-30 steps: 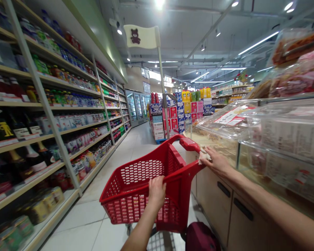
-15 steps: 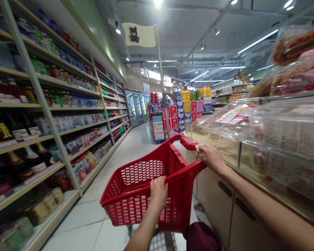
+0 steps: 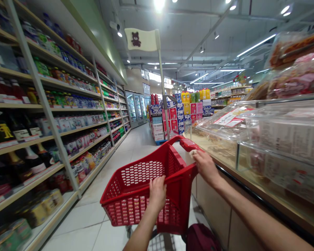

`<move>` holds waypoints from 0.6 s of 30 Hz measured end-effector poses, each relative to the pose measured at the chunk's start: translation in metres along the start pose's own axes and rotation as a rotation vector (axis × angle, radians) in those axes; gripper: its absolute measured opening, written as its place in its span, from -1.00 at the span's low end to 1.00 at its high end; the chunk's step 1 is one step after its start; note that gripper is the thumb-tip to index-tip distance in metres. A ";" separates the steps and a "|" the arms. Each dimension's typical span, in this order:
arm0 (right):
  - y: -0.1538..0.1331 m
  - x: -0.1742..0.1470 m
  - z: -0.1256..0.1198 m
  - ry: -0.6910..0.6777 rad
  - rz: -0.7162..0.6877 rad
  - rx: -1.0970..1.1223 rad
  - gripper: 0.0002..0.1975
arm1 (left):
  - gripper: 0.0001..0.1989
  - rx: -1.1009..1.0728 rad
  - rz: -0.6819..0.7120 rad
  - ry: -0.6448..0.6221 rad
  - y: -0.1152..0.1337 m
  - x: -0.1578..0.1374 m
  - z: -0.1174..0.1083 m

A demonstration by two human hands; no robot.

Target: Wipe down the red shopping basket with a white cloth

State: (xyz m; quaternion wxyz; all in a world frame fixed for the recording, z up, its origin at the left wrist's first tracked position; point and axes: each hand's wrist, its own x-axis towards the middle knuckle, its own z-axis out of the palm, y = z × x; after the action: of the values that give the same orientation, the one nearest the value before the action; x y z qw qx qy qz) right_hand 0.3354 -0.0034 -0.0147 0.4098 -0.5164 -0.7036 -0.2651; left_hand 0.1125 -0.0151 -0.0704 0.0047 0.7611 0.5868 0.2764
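A red plastic shopping cart (image 3: 136,188) with a perforated basket stands in front of me, turned sideways in the aisle. My left hand (image 3: 157,193) is curled over the near rim of its basket. At the cart's handle end, my right hand (image 3: 204,167) is closed around a small crumpled white cloth (image 3: 193,152) that pokes out past the fingers, and it rests against the handle. Whether it is a cloth or a paper wipe, I cannot tell. No goods show in the visible part of the basket. A pole rises from the cart with a cream bear flag (image 3: 143,40).
Shelves of bottles and cans (image 3: 75,108) line the left side. On the right, close to my forearm, runs a display counter (image 3: 214,195) with clear covers and packaged food. Stacked drink cartons (image 3: 170,120) stand ahead, and glass-door fridges (image 3: 136,104) are further back.
My right hand has slid a little left and down along the handle with the white cloth. My left hand keeps its hold on the rim.
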 end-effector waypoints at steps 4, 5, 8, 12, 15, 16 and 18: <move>-0.047 -0.013 0.016 -0.095 -0.258 0.128 -0.77 | -0.57 0.030 0.025 -0.025 -0.002 -0.002 0.000; -0.048 -0.012 0.016 -0.109 -0.259 0.122 -0.77 | -0.55 0.050 0.022 -0.030 -0.002 -0.003 0.000; -0.017 0.001 0.004 -0.071 -0.062 -0.006 -0.77 | -0.51 0.111 -0.020 -0.031 0.001 -0.008 0.002; 0.000 0.003 0.002 0.019 0.084 -0.046 -0.77 | -0.49 0.114 -0.046 -0.042 0.009 -0.009 0.005; -0.036 -0.014 0.016 -0.024 -0.123 0.056 -0.73 | -0.47 0.112 -0.019 -0.057 0.010 -0.008 0.006; -0.045 -0.019 0.019 -0.050 -0.192 0.084 -0.72 | -0.46 0.119 -0.007 -0.056 0.008 -0.008 0.006; -0.046 -0.020 0.019 -0.074 -0.231 0.077 -0.70 | -0.44 0.148 0.002 -0.034 0.001 -0.011 0.007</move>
State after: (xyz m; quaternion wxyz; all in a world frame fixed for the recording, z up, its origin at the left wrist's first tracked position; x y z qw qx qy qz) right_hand 0.2887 -0.0133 -0.0398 0.3700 -0.4250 -0.7827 -0.2642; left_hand 0.1148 -0.0234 -0.0807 -0.0420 0.7646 0.6046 0.2193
